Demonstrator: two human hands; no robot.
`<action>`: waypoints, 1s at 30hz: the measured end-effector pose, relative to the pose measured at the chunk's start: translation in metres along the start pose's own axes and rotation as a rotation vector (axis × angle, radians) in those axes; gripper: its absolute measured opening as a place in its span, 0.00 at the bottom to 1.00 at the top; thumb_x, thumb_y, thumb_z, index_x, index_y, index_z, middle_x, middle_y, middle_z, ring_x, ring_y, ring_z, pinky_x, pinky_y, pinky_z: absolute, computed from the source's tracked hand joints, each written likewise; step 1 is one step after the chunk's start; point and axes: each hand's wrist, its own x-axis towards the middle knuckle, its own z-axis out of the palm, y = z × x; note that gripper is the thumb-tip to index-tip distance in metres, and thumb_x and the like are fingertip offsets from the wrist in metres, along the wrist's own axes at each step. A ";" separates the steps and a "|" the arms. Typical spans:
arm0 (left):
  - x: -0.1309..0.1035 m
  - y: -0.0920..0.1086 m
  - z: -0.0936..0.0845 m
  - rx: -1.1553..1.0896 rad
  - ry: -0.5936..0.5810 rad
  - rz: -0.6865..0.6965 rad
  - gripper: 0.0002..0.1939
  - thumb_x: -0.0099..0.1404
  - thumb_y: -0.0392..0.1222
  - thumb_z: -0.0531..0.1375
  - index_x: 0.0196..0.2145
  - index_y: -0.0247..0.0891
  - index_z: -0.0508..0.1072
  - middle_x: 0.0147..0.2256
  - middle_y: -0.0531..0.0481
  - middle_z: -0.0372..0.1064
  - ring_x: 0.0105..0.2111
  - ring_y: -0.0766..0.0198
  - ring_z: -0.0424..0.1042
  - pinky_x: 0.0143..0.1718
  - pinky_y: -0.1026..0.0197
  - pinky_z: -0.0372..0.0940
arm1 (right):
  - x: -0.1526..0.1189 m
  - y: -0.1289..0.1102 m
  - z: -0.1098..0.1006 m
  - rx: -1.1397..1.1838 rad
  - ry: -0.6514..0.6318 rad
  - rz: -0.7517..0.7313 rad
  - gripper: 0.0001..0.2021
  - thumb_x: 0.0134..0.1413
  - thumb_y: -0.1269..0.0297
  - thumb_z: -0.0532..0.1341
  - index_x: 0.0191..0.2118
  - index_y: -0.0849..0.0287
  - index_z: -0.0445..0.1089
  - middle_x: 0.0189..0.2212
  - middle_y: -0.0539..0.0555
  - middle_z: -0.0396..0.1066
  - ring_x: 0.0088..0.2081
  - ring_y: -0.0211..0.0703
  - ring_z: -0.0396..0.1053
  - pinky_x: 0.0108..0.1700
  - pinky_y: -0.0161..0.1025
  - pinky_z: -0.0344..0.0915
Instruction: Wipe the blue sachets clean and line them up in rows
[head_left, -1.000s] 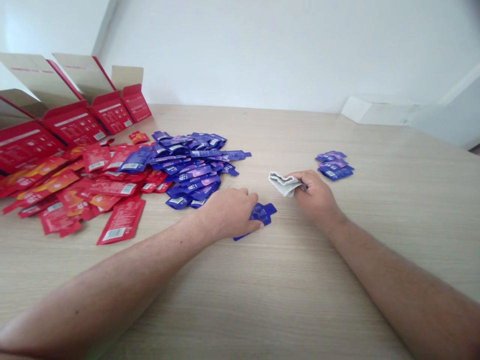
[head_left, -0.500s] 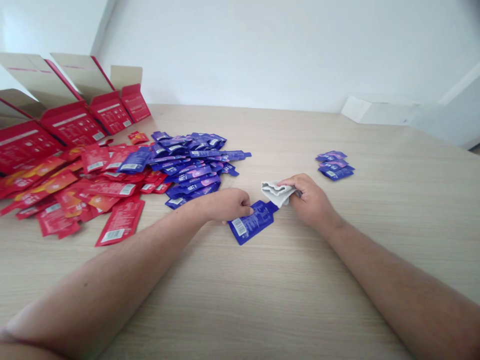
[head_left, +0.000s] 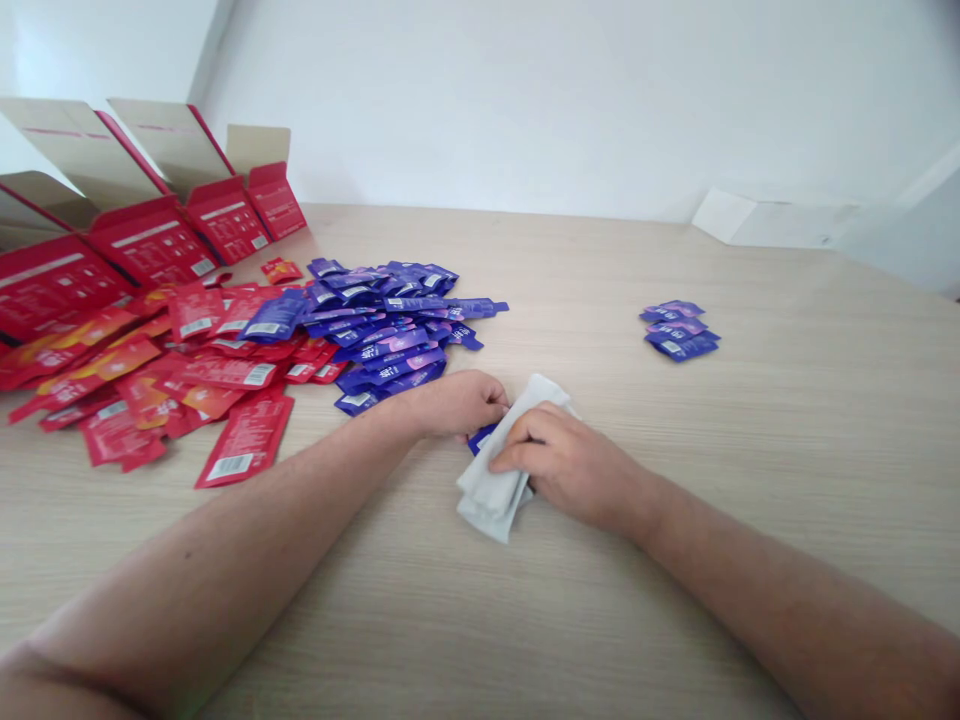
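Observation:
My left hand (head_left: 474, 402) is closed on the near edge of a blue sachet (head_left: 481, 437), just right of the blue pile. Most of that sachet is hidden beneath a folded white cloth (head_left: 496, 478). My right hand (head_left: 568, 459) grips the cloth, thumb and fingers pressing it over the sachet. A heap of blue and purple sachets (head_left: 390, 345) lies beyond my left forearm. Off to the right, several blue sachets (head_left: 681, 330) overlap in a small row.
Red sachets (head_left: 244, 440) are heaped on the left of the wooden table (head_left: 420, 620). Behind them stand several red cardboard boxes (head_left: 154, 245) with their flaps up. A white box (head_left: 772, 222) sits at the back right against the wall.
My right hand has brought the cloth left and toward me, from beside the sachet's spout end to on top of it. My left hand keeps its hold on the sachet.

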 end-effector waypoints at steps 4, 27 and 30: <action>0.000 0.001 0.000 0.025 0.013 -0.034 0.07 0.59 0.38 0.55 0.31 0.38 0.73 0.20 0.56 0.68 0.19 0.67 0.70 0.19 0.69 0.61 | -0.005 0.018 -0.005 -0.059 0.096 0.149 0.18 0.57 0.81 0.58 0.47 0.55 0.77 0.41 0.57 0.72 0.45 0.48 0.69 0.50 0.49 0.67; 0.000 0.000 0.004 0.012 0.022 -0.022 0.08 0.60 0.41 0.55 0.28 0.38 0.72 0.20 0.55 0.69 0.19 0.68 0.69 0.17 0.69 0.59 | -0.002 0.007 0.001 -0.012 0.023 0.045 0.17 0.59 0.77 0.61 0.50 0.51 0.77 0.43 0.56 0.72 0.47 0.48 0.68 0.51 0.48 0.67; 0.000 0.001 0.004 0.011 0.013 -0.003 0.09 0.61 0.42 0.55 0.27 0.38 0.72 0.19 0.55 0.68 0.18 0.68 0.68 0.17 0.69 0.59 | -0.002 0.006 0.001 0.013 -0.012 0.007 0.16 0.61 0.74 0.61 0.50 0.51 0.77 0.44 0.56 0.72 0.48 0.47 0.68 0.51 0.47 0.67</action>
